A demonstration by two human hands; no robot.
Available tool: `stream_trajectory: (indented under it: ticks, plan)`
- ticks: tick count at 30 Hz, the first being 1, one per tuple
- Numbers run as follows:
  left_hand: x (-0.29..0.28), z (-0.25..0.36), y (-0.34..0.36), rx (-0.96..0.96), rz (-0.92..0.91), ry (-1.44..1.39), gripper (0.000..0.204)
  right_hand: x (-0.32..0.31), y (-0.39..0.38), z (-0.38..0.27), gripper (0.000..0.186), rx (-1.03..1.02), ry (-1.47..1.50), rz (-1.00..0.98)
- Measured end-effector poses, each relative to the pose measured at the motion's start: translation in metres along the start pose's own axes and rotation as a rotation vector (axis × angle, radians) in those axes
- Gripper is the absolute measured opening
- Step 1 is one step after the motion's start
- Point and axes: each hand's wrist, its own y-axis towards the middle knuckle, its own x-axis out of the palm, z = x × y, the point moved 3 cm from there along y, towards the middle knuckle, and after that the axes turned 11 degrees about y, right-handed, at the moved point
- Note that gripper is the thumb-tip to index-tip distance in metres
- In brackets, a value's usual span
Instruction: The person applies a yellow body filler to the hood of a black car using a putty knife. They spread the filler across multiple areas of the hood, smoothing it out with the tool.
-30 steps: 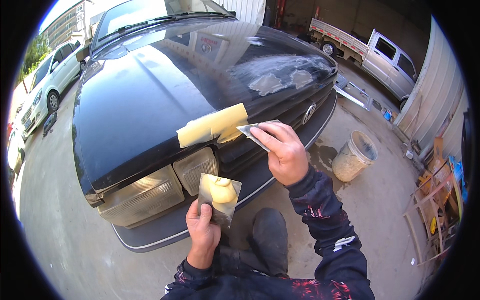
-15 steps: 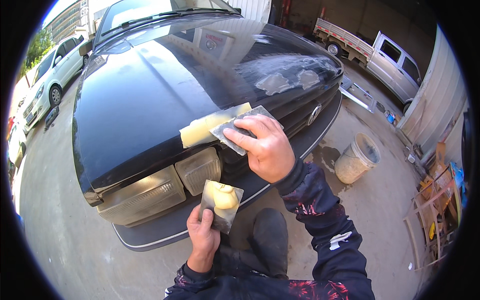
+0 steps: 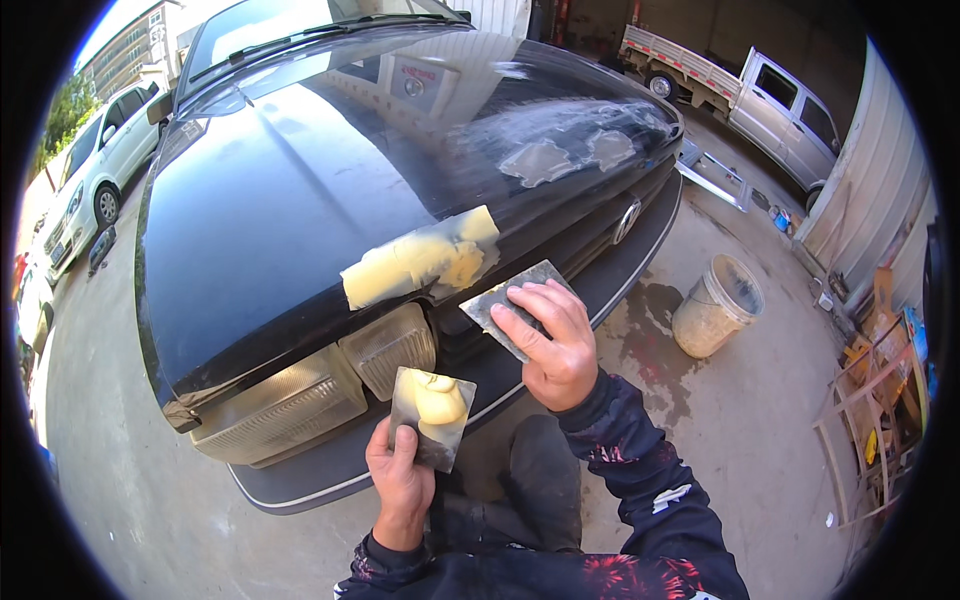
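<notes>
My right hand (image 3: 560,345) grips a flat metal spreader (image 3: 490,310) just off the black car's front edge, below and right of a patch of pale yellow filler (image 3: 390,265) on the hood (image 3: 250,220). That patch has a ragged, smeared right end. Lower down, in front of the headlights (image 3: 280,400), my left hand (image 3: 400,480) holds a square plate (image 3: 445,445) with a blob of the same yellow paste (image 3: 440,400) on it. Grey, scuffed repair spots (image 3: 535,160) show on the hood's far right.
A dirty white bucket (image 3: 715,315) stands right of the bumper (image 3: 290,495), beside a wet stain. Wood and scrap (image 3: 865,420) lean at the right wall. A light flatbed truck (image 3: 780,130) is at the back right, a white car (image 3: 100,185) at the left.
Half a second ago the spreader lay over the filler; it has since moved down and right, off the patch, whose right part looks reshaped. My left hand has shifted slightly.
</notes>
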Motion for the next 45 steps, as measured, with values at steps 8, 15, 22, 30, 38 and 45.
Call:
stream_trajectory:
  ticks: [8,15,22,30,38,45]
  plan:
    - [0.027,-0.006,0.017,0.047,-0.150,-0.017,0.033,-0.018,-0.022,-0.031,0.033,0.750,1.149,-0.105]
    - [0.037,0.018,0.013,0.063,-0.005,0.017,0.033,-0.034,-0.035,-0.024,0.028,0.476,0.288,-0.022]
    - [0.038,0.026,0.003,0.205,0.082,0.091,0.032,-0.044,-0.008,-0.044,0.043,0.043,0.005,0.074]
    - [0.018,0.031,-0.014,0.259,0.203,0.049,0.031,0.006,0.108,-0.019,0.038,-0.138,-0.002,-0.230]
    - [-0.003,0.037,-0.016,0.290,0.242,0.027,0.033,0.035,0.118,-0.043,0.033,-0.106,0.026,-0.329]
    - [-0.003,0.036,-0.013,0.253,0.225,0.032,0.033,0.037,0.080,-0.052,0.038,-0.146,0.023,-0.160]
